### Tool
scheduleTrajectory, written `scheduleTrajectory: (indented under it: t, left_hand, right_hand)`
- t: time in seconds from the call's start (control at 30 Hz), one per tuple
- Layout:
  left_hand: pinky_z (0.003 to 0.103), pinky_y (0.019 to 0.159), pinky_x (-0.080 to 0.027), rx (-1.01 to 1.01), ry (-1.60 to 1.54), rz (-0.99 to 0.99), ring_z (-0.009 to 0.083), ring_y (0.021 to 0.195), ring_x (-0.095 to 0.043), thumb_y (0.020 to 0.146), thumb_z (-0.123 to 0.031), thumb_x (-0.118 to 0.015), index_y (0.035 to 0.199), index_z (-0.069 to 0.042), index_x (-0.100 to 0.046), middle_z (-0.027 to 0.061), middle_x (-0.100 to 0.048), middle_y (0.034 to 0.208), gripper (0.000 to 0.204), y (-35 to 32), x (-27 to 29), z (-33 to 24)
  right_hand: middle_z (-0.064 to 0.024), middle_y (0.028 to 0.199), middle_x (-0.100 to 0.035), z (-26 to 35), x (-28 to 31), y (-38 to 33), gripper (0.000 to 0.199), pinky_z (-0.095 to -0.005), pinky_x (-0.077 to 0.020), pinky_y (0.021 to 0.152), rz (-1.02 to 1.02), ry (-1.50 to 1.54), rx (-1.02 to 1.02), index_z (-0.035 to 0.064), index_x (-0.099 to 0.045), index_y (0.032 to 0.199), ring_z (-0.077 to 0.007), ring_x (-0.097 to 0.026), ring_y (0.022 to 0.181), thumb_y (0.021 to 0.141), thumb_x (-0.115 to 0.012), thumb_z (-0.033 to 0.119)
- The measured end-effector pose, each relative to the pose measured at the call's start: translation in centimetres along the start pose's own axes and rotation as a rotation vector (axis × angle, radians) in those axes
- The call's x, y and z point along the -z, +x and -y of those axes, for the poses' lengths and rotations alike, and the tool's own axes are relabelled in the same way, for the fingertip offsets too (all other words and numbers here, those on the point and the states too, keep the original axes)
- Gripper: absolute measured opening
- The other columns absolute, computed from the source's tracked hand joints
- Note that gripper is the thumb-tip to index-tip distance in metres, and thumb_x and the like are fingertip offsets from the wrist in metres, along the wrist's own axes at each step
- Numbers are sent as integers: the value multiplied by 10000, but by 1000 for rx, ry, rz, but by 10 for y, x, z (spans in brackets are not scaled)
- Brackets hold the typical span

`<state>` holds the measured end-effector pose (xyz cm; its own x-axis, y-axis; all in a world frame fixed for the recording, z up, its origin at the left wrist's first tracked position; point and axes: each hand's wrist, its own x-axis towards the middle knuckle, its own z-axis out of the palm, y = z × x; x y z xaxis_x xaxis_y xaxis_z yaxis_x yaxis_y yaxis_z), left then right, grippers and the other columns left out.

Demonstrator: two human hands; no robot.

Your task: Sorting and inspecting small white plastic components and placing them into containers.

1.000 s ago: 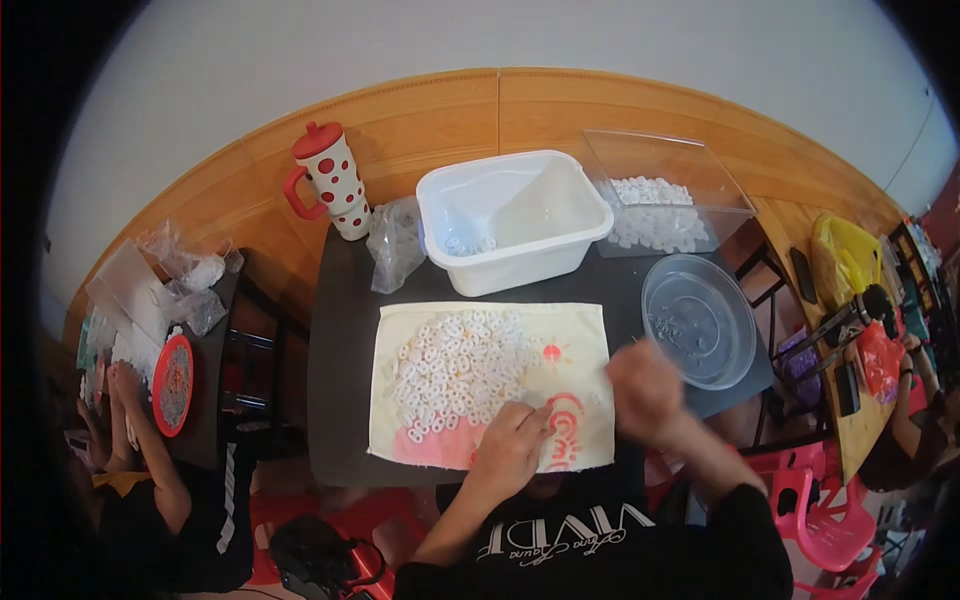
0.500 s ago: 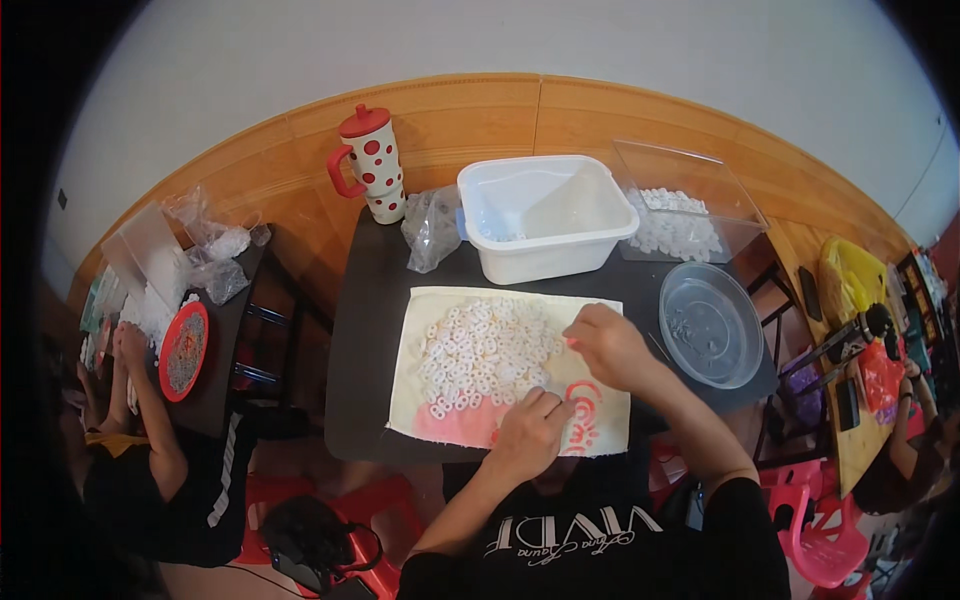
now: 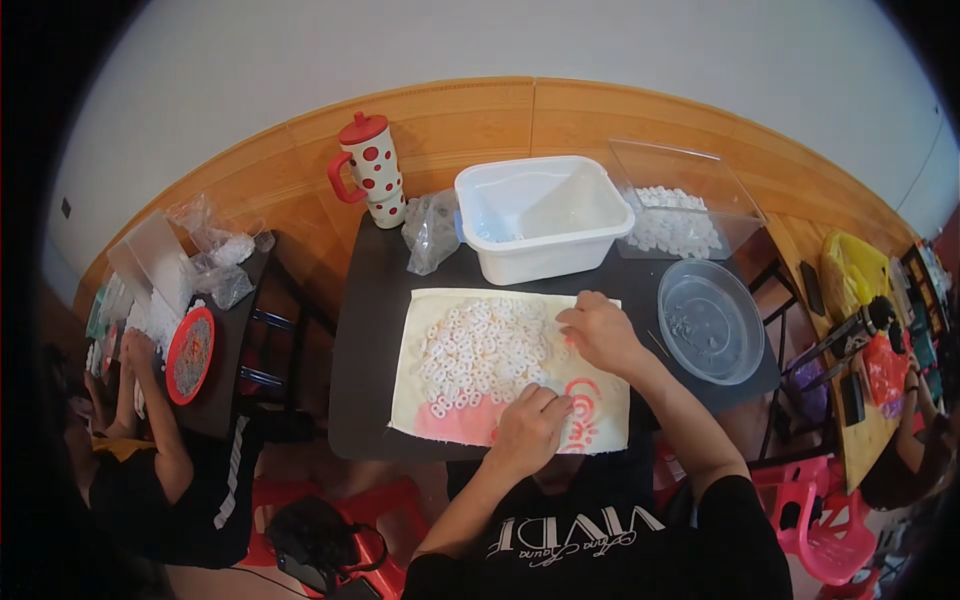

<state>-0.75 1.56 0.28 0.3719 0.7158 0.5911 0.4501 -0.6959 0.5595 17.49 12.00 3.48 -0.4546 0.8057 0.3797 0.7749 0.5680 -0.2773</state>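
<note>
A cream cloth [image 3: 600, 420] with pink print lies on the dark table [image 3: 365, 330]. A heap of small white rings [image 3: 480, 350] covers its left and middle part. My left hand [image 3: 530, 425] rests fingers down on the cloth's near edge, at the lower rim of the heap. My right hand [image 3: 595, 335] lies on the cloth's far right part, fingers curled at the heap's right edge. Whether either hand pinches a ring is hidden.
Behind the cloth stand a white plastic tub [image 3: 545, 215], a crumpled clear bag [image 3: 430, 230] and a red-dotted mug with lid [image 3: 370, 170]. A clear tray of white pieces [image 3: 680, 215] and a round clear lid [image 3: 712, 320] sit to the right. Another person [image 3: 150, 440] works at a side table on the left.
My right hand has moved from the cloth's near right corner up and left onto the heap's right edge. My left hand stays at the near edge. The view has shifted.
</note>
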Motion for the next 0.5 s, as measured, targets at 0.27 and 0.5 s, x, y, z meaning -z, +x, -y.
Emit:
scheduleTrajectory:
  t: [0.27, 0.5]
  left_hand:
    - [357, 642, -502, 50, -53, -118, 290, 751, -615, 797, 16, -694, 963, 9, -679, 136, -639, 858, 167, 2, 0, -3]
    - [200, 567, -436, 501, -831, -333, 70, 663, -576, 855, 68, -674, 981, 22, -714, 49, -650, 852, 140, 1, -3, -6]
  right_hand:
    - [-132, 866, -582, -5, -8, -17, 89, -420, -490, 728, -38, 46, 11, 37, -624, 864, -330, -590, 838, 795, -678, 52]
    - [-77, 816, -616, 63, 23, -61, 51, -283, -469, 656, -57, 927, -134, -7, -633, 918, -149, -602, 749, 875, -658, -16]
